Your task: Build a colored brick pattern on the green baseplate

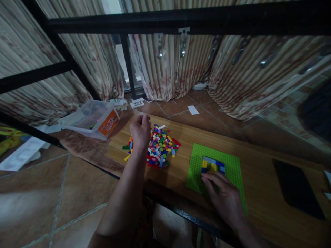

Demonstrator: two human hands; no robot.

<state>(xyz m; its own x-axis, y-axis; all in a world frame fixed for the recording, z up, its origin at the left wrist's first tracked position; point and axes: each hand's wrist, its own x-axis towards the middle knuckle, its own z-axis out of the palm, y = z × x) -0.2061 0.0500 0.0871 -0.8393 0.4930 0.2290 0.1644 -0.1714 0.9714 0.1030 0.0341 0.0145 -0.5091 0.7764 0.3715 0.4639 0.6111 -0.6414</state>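
My left hand (pixel 141 132) is closed, its fingers curled together above the left part of a pile of loose toy bricks (pixel 161 144). Whatever it may hold is hidden. My right hand (pixel 224 193) is over a green baseplate (pixel 232 165), thumb and fingertips pinched at the lower left corner of a small brick build (pixel 213 163). Blue, yellow and grey-blue bricks make up this build, which sits on the plate; the hand covers its near side. Any brick between those fingertips is too small to make out.
The bricks and baseplate lie on a long wooden board (pixel 176 174). A dark flat slab (pixel 297 187) lies at right. Beyond the board's left end stands a clear plastic box (pixel 88 119) with an orange label. Black metal bars (pixel 160 22) cross in front of curtains (pixel 165 69).
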